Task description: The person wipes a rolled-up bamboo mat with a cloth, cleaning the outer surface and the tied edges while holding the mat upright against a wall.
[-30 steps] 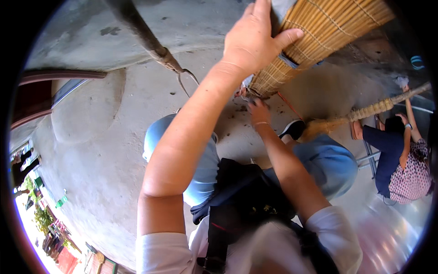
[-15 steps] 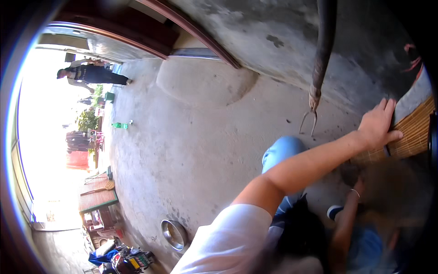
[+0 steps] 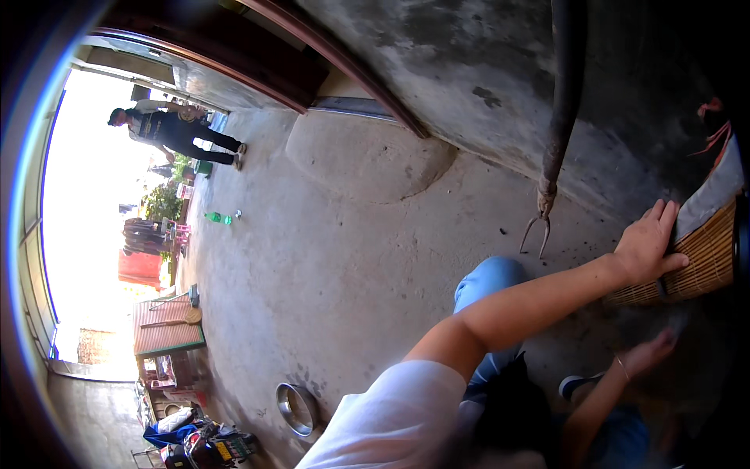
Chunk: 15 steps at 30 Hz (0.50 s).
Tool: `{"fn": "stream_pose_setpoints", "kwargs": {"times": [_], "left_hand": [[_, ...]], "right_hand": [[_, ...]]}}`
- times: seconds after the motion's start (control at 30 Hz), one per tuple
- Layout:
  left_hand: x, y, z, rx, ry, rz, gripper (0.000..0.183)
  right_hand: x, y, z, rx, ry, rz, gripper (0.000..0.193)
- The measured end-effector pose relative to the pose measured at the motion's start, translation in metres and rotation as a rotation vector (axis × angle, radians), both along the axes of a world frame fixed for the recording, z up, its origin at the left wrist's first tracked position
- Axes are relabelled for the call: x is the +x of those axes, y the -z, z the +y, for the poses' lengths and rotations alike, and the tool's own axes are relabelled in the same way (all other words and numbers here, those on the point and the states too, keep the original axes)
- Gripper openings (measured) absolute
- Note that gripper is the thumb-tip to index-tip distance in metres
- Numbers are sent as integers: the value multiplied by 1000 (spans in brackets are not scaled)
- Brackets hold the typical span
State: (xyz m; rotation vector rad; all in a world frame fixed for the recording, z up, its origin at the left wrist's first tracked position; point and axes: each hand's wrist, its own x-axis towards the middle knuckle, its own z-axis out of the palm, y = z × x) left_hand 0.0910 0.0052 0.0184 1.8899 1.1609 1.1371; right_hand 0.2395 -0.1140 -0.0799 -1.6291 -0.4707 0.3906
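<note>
My left hand [image 3: 647, 244] grips the upper edge of a woven bamboo basket [image 3: 707, 262] at the right, its thumb on the woven side. A pale grey lining [image 3: 709, 195] shows along the basket's rim, and red strips [image 3: 715, 133] hang beyond it. Lower down, beside the basket, is my right hand [image 3: 650, 353], with a thin bracelet at the wrist. Its fingers look closed; what they hold, if anything, is too blurred and dark to make out. My bent knee [image 3: 491, 280] in light blue jeans and a dark shoe [image 3: 576, 387] are below my arms.
A long-handled fork [image 3: 547, 187] leans by the wall, tines on the concrete floor. A metal basin [image 3: 297, 408] sits lower left. Green bottles [image 3: 219, 218] lie farther off. Another person [image 3: 176, 131] stands by the bright opening; a motorbike [image 3: 207, 447] is parked lower left.
My right hand has moved right and slightly down, away from a dark patch below the basket. My left hand stays on the basket. The far person's legs are farther apart, and the view has shifted slightly.
</note>
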Motion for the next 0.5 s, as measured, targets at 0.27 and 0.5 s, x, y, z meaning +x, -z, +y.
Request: {"fn": "stream_pose_setpoints", "kwargs": {"times": [0.27, 0.5], "left_hand": [[-1, 0, -12, -19, 7, -9, 77], [35, -4, -15, 162, 11, -91, 69]], "right_hand": [[3, 110, 5, 191, -95, -410, 56], [105, 268, -39, -1191, -314, -1394, 40]]}}
